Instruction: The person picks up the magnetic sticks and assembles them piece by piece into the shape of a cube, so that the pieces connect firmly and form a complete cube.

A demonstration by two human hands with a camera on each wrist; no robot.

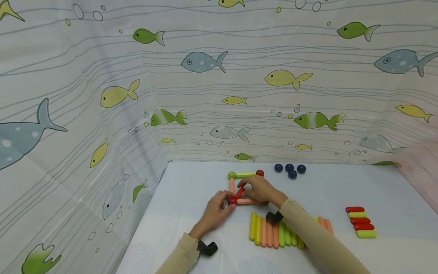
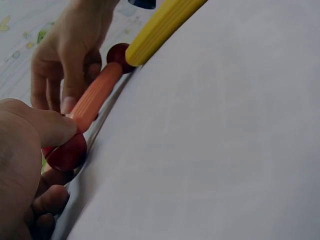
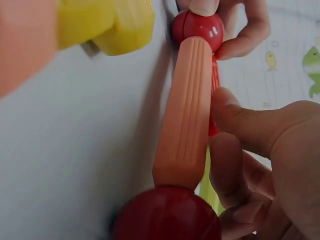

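Note:
My left hand (image 1: pixel 215 208) grips a red ball (image 1: pixel 232 201) at the near left corner of a frame of sticks and balls. Between the fingers of my right hand (image 1: pixel 259 188) is a short red stick (image 1: pixel 240 192), its end at that ball; whether it is inserted I cannot tell. An orange stick (image 3: pixel 185 110) runs from the gripped ball to another red ball (image 3: pixel 167 215). A second orange stick (image 1: pixel 232 184) leads back to a green ball (image 1: pixel 232 175). From there a yellow-green stick (image 1: pixel 245 174) reaches a far red ball (image 1: pixel 260 173).
Several dark blue balls (image 1: pixel 292 174) lie at the back. A row of yellow, orange and green sticks (image 1: pixel 270 233) lies in front, partly under my right forearm. Short red and green sticks (image 1: pixel 363 221) are stacked at the right. A fish-patterned sheet (image 1: pixel 205 95) hangs behind.

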